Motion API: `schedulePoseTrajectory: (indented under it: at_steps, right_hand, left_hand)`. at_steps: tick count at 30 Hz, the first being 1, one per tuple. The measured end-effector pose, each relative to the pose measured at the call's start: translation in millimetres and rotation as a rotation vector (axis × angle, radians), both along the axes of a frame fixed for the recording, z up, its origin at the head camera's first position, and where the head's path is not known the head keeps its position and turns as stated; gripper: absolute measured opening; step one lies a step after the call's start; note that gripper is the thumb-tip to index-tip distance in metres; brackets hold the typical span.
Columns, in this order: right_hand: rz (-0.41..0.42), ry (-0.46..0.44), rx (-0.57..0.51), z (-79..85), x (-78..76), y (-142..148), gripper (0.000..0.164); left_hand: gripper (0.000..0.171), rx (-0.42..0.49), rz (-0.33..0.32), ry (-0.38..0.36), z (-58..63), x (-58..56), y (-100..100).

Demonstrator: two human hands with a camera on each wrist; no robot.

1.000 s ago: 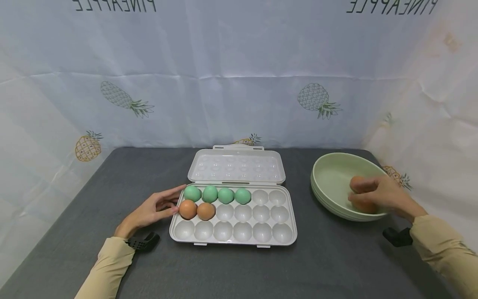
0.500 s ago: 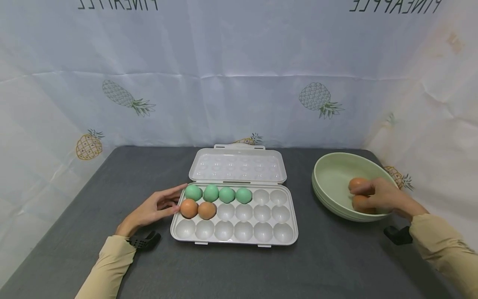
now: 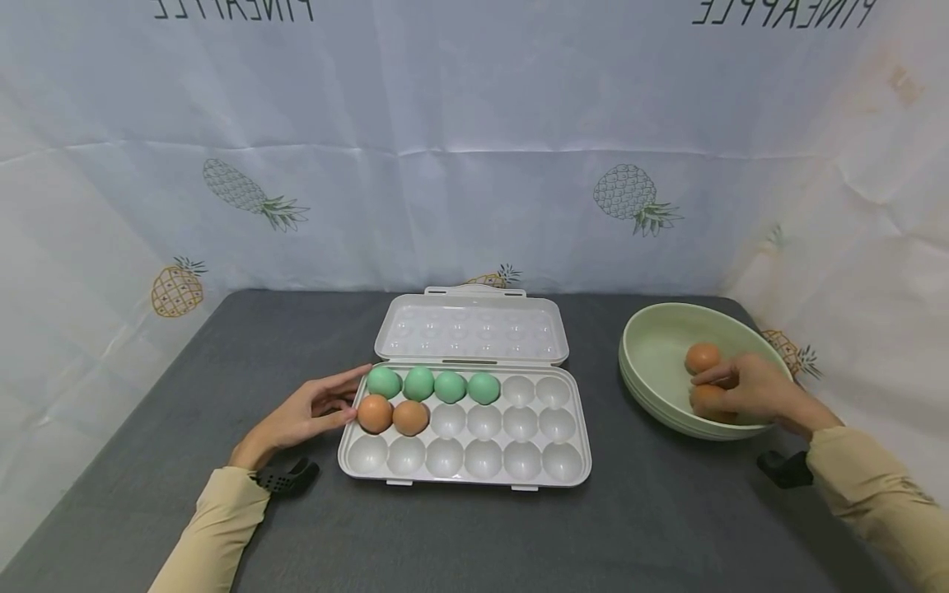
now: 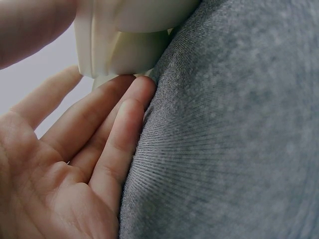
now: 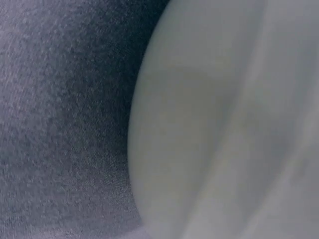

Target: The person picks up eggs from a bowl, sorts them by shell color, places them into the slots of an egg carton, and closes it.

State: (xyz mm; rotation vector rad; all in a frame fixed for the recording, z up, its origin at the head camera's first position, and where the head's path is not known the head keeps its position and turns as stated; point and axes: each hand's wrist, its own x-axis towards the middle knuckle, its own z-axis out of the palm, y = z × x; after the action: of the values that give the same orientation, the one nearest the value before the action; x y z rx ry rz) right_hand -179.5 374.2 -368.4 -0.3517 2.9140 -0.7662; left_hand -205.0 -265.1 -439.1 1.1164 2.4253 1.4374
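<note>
In the head view my left hand [image 3: 300, 420] lies at the left side of an open white egg tray [image 3: 465, 469], thumb and fingertips touching its edge. The left wrist view shows these fingers [image 4: 94, 119] fairly straight against the tray's side. Several green eggs [image 3: 418, 384] fill part of the back row. Two brown eggs [image 3: 411, 418] sit in the middle row's left cups. My right hand [image 3: 764, 394] reaches into a pale green bowl [image 3: 652, 350], its fingers around a brown egg [image 3: 708, 400]. Another brown egg [image 3: 702, 357] lies just behind. The right wrist view hides the hand.
The tray's lid [image 3: 471, 325] is folded back toward the curtain [image 3: 460, 206]. Under the green bowl is stacked another rim [image 3: 652, 416]. The dark grey tabletop [image 3: 445, 535] runs toward the front. In the right wrist view the bowl's outer wall [image 5: 199, 149] fills the right side.
Inside the bowl, my right hand has shifted slightly, and the rear egg now lies apart from its fingers. The front egg has moved a little left. The left hand and tray keep their place.
</note>
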Motion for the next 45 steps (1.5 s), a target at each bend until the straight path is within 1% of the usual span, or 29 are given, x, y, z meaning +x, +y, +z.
schedulePoseTrajectory:
  at_steps: [4, 6, 9, 12, 14, 16, 21, 28, 34, 36, 39, 42, 44, 45]
  right_hand:
    - [-0.028, 0.009, -0.019, -0.2, 0.9, -2, 0.044]
    - [-0.035, 0.022, -0.031, -0.9, 0.8, -1, 0.045]
    - [-0.029, 0.047, -0.055, -2.8, 0.5, 1, 0.041]
    - [-0.036, 0.053, -0.095, -3.7, 0.4, 1, 0.042]
    - [-0.046, 0.047, -0.134, -3.6, 0.7, 1, 0.045]
    - [-0.070, 0.019, -0.172, -1.9, 1.7, 1, 0.049]
    - [-0.115, -0.019, -0.226, 3.1, 4.1, 3, 0.057]
    - [-0.169, 0.034, -0.313, 7.5, 5.5, -1, 0.058]
    - [-0.212, -0.005, -0.381, 12.8, 3.1, -14, 0.062]
    - [-0.222, -0.005, -0.406, 14.4, 2.5, -18, 0.062]
    - [-0.226, 0.003, -0.426, 16.4, 2.7, -25, 0.061]
    - [-0.205, 0.015, -0.454, 17.7, 2.2, -31, 0.057]
    - [-0.190, 0.023, -0.485, 18.7, 1.3, -36, 0.054]
    - [-0.187, 0.022, -0.517, 19.1, 0.5, -39, 0.053]
  left_hand:
    - [0.064, 0.000, -0.004, -0.001, -0.1, -0.2, 0]
    - [0.064, 0.000, -0.004, -0.002, 0.3, -0.2, 0]
    - [0.063, 0.000, -0.001, -0.003, 0.6, -0.6, 0]
    - [0.063, -0.003, 0.002, -0.004, 0.2, -1.2, -1]
    - [0.063, -0.004, 0.003, -0.006, -0.3, -1.4, -1]
    - [0.063, -0.007, 0.003, -0.005, -0.9, -1.4, -1]
    - [0.063, -0.005, 0.001, -0.001, -1.2, -1.1, -1]
    - [0.063, 0.000, -0.001, -0.002, -0.1, -0.7, -1]
    - [0.064, -0.006, 0.003, -0.007, 0.3, -0.1, 0]
    - [0.063, -0.008, 0.004, -0.005, 0.1, -0.1, 0]
    - [0.063, -0.008, 0.007, -0.006, 0.2, -0.1, 0]
    - [0.063, -0.008, 0.011, -0.006, 0.0, -0.2, 0]
    - [0.063, -0.008, 0.016, -0.009, 0.4, -0.2, 0]
    - [0.063, -0.009, 0.018, -0.008, 0.3, -0.2, 0]
